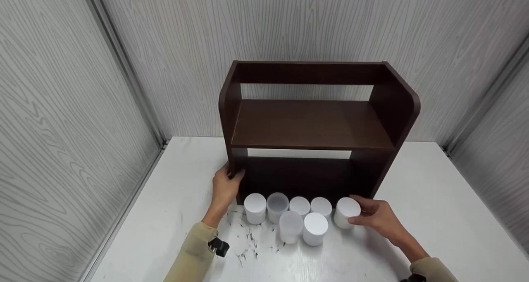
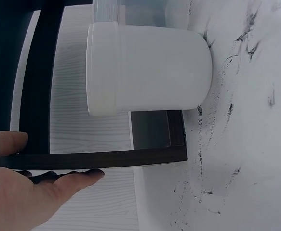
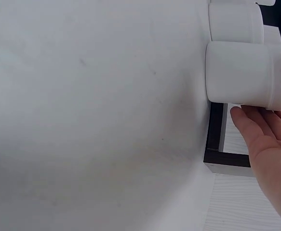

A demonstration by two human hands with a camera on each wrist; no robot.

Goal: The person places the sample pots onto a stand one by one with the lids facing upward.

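Observation:
A dark brown two-tier shelf stands on the white table. My left hand grips the front edge of its left side panel, thumb inside and fingers outside, as the left wrist view shows. With my right hand I hold the rightmost white lidded jar, the thumb at its front and the fingers behind. That jar stands upright before the shelf's right end. Several more jars line the shelf's front, among them a white jar at the left end and a greyish translucent one.
Two jars stand in front of the row, one translucent and one white with a lid. Dark scuff marks spot the table at the front left. Grey wood-grain panels enclose the back and sides.

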